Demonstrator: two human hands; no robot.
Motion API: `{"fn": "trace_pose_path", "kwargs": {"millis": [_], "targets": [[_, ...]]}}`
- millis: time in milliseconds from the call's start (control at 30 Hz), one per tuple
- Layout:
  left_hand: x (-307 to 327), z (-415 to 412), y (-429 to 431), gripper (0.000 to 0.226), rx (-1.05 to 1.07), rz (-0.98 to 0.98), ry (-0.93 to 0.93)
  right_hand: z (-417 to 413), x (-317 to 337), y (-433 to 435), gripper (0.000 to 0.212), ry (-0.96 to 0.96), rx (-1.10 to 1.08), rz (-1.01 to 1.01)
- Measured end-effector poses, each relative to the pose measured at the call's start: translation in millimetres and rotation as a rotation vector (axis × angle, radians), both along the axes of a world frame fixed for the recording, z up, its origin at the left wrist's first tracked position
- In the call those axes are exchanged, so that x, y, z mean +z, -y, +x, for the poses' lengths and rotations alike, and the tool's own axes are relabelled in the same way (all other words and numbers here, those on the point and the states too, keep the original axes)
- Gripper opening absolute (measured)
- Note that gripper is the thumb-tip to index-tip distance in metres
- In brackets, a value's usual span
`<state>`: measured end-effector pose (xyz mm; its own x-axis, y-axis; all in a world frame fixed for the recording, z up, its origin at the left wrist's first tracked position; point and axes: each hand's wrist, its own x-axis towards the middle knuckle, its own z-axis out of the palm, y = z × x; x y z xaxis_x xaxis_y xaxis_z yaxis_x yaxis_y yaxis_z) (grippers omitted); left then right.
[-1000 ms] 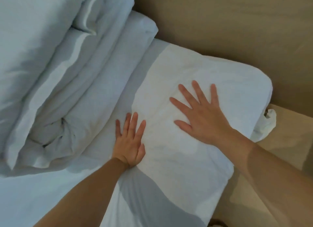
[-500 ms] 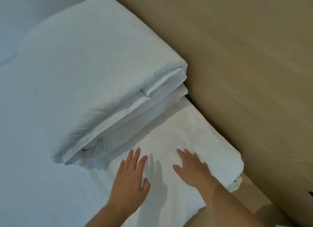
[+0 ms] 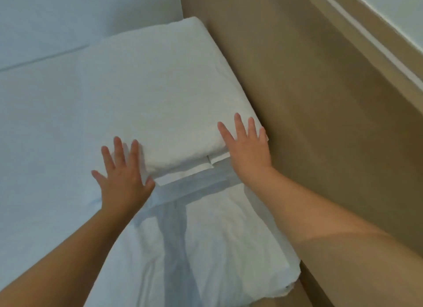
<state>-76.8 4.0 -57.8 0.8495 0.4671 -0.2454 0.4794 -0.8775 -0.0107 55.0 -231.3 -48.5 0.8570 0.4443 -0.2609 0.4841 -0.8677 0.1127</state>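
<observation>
The bed (image 3: 41, 123) fills the left side, its white sheet smooth and flat with one long crease running across the far part. The left hand (image 3: 124, 176) lies palm down with straight, spread fingers (image 3: 119, 151) that hold nothing; the forefinger and thumb touch the near left corner of the blanket (image 3: 160, 96). The blanket is a thick, soft white slab folded into a rectangle, its stacked layers showing along the near edge. It lies on the bed against the right side, partly over a wrinkled white pillow (image 3: 217, 242) whose far end it hides. The right hand (image 3: 248, 148), equally flat and spread, rests on the blanket's near right corner and grips nothing. Beside it rises a smooth beige panel (image 3: 320, 123), then a white ledge (image 3: 400, 20) cut off at the corner. Both forearms cast grey shadows over the pillow.
</observation>
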Motion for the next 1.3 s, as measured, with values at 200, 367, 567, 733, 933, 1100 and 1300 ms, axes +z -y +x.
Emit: {"fn": "trace_pose_path", "kwargs": {"millis": [200, 367, 567, 733, 933, 1100, 1300], "targets": [[-29, -5, -28, 0.092, 0.198, -0.001, -0.027, 31, -11, -28, 0.077, -0.102, 0.007, -0.152], [-30, 6, -5, 0.081, 0.046, 0.033, -0.172, 46, 2, -1, 0.065, -0.102, 0.078, -0.264], [-12, 8, -27, 0.091, -0.179, -0.146, -0.275, 47, 15, -22, 0.063, -0.432, -0.083, -0.196], [-3, 53, -36, 0.073, -0.323, -0.232, 0.146, 50, 10, -87, 0.061, -0.122, 0.177, 0.222], [-65, 91, -46, 0.065, -0.002, -0.004, 0.173, 74, -70, -74, 0.066, -0.109, -0.023, 0.067], [-69, 64, -41, 0.066, 0.234, -0.041, 0.139, 57, -79, -30, 0.069, -0.159, -0.247, 0.003], [-23, -26, -16, 0.069, 0.116, -0.167, -0.018, -19, -37, 2, 0.064, -0.217, -0.316, 0.078]]}}
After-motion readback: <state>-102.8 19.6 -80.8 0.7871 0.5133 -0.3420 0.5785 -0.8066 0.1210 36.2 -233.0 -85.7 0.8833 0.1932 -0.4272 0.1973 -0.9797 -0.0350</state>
